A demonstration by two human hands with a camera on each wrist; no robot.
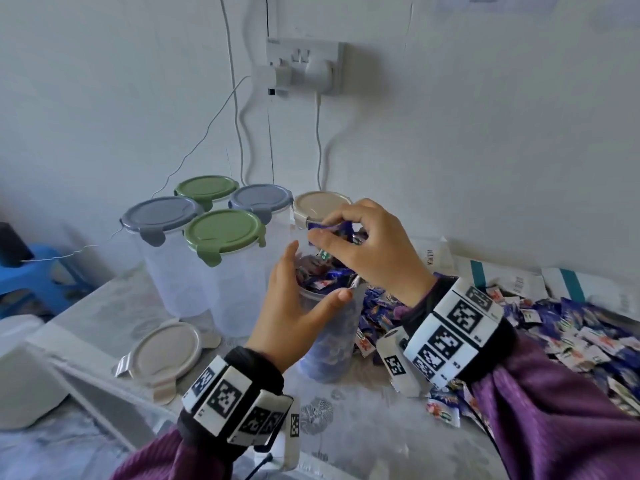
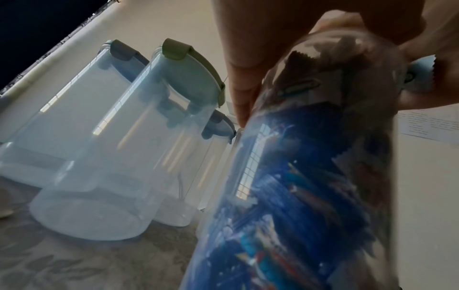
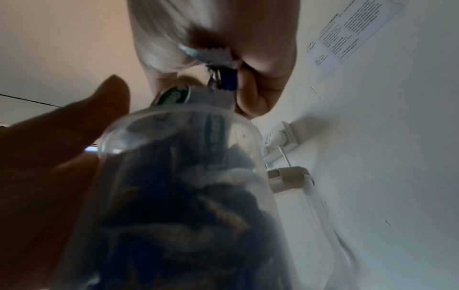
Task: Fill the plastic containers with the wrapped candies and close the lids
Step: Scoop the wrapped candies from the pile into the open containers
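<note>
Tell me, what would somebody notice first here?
Probably the two hands in the middle: the right hand holds a bunch of candies over an open jar that is nearly full, while the left hand grips its side. A big heap of candies lies to the right, and closed jars stand behind on the left.

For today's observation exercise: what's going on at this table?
A person is filling an open container with wrapped candies. The left hand holds it near the rim; the right hand holds a bunch of candies over its mouth. It looks nearly full. Its beige lid lies alongside. Five lidded containers stand behind, and a pile remains.
</note>
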